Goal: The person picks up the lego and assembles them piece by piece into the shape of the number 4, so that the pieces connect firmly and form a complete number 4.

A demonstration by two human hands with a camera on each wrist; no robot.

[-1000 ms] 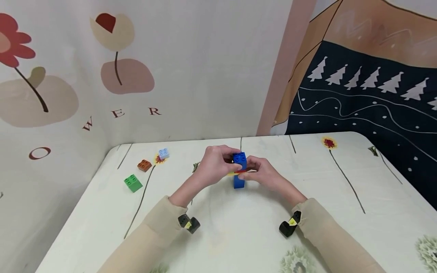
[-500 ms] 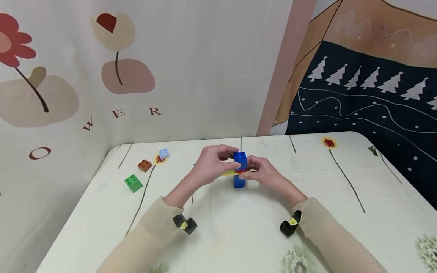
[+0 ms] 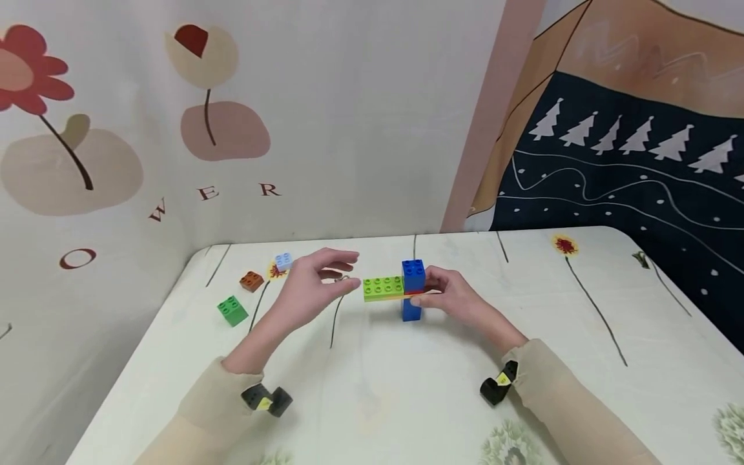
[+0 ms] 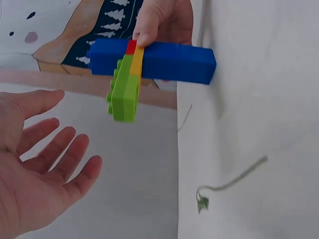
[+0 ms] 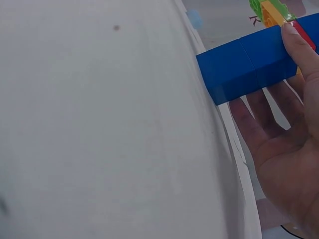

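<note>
A tower of blue toy bricks (image 3: 411, 310) stands upright on the table, with a red layer and a yellow-orange plate (image 4: 135, 67) partway up. From its left side a lime green brick (image 3: 383, 287) juts out, studs up. On top sits a blue brick (image 3: 413, 274). My right hand (image 3: 456, 294) grips the tower at the red and yellow layers, thumb in front, as the right wrist view shows with the blue column (image 5: 249, 62). Left of the lime green brick, my left hand (image 3: 314, 284) is apart from it, fingers spread and holding nothing.
On the left of the table (image 3: 360, 394) lie a green brick (image 3: 232, 311), a brown brick (image 3: 252, 281) and a light blue brick (image 3: 283, 261). A printed cloth backdrop (image 3: 349, 129) hangs behind the table's far edge.
My left hand has let go of the upper blue brick and moved left, uncovering the lime green brick. My right hand keeps its grip on the tower.
</note>
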